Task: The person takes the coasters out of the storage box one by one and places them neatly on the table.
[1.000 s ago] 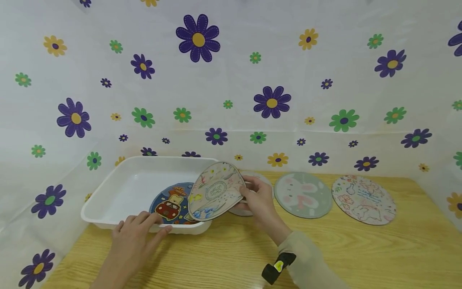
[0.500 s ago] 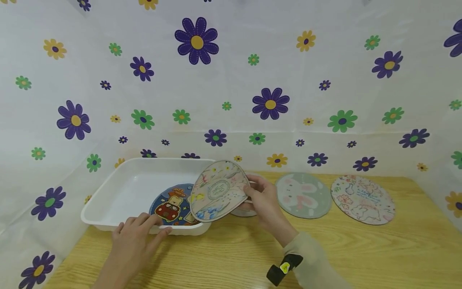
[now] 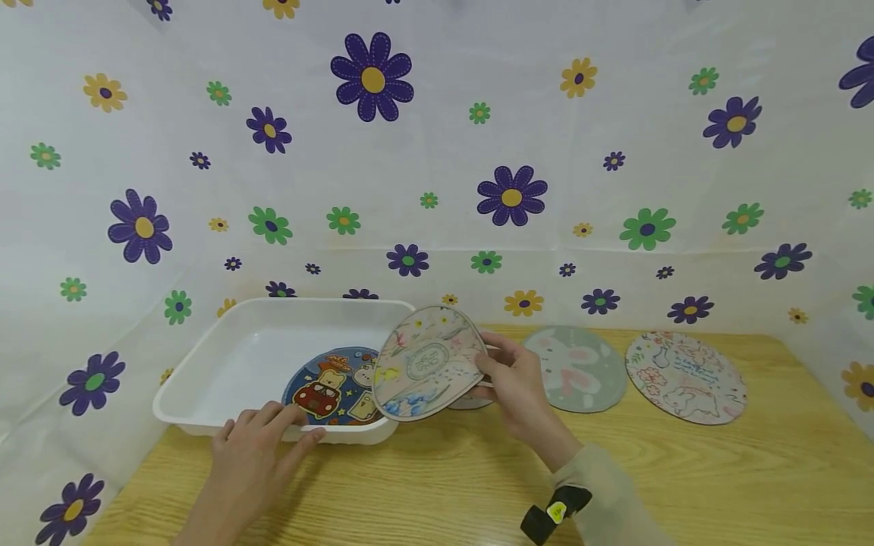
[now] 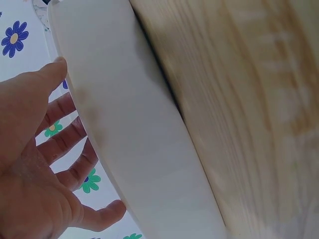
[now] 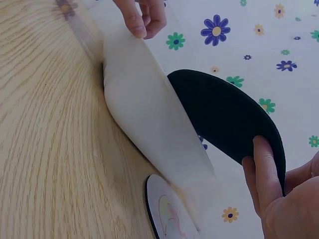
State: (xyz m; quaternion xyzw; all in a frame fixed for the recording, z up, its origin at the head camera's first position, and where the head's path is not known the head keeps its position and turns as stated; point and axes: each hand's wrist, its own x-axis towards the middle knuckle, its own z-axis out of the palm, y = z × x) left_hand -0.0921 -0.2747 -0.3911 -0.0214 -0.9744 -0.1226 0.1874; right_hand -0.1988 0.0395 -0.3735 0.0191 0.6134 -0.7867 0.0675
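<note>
In the head view, my right hand (image 3: 519,387) pinches the right edge of a round mouse pad (image 3: 430,364) with a pale, multicoloured print. The pad is raised and tilted at the right end of the white tray (image 3: 372,432). Its dark underside shows in the right wrist view, my fingers (image 5: 266,164) pressed on it. My left hand (image 3: 253,447) holds the tray's front rim, thumb outside and fingers hooked over, as the left wrist view also shows. Inside the tray lies a blue mouse pad (image 3: 328,390) with a cartoon car, partly covered by the raised one.
Right of the tray, a pale pad (image 3: 471,403) lies mostly hidden behind my right hand. A grey-green rabbit pad (image 3: 580,375) and a pinkish printed pad (image 3: 686,379) lie farther right on the wooden table (image 3: 683,478). A flower-patterned sheet (image 3: 437,152) hangs behind.
My right hand has moved slightly to the right with the raised mouse pad, uncovering more of the blue one. The left hand stays on the tray rim.
</note>
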